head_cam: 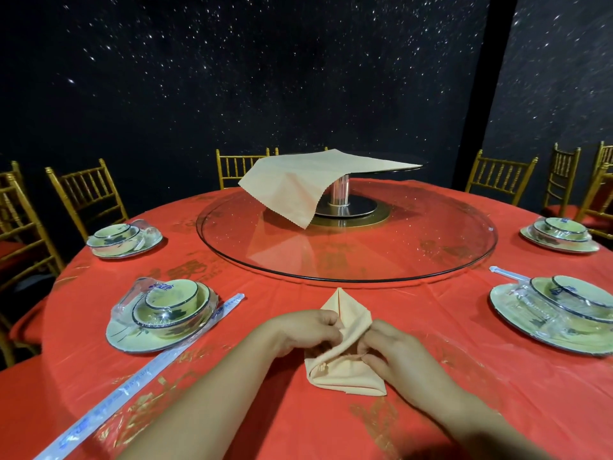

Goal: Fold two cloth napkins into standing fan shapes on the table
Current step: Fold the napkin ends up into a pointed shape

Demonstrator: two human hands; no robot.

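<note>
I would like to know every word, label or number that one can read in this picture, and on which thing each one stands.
No text here can be read for certain.
Blue print on the chopstick sleeve: too blurred to read.
Blue print on the wrap of the left dish set: too blurred to read.
Blue marks on the right dish set: too blurred to read.
Gold characters on the tablecloth: too faint to read.

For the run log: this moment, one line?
left hand, right hand: pinching part-folded peach cloth napkin | second peach napkin: draped on raised stand
</note>
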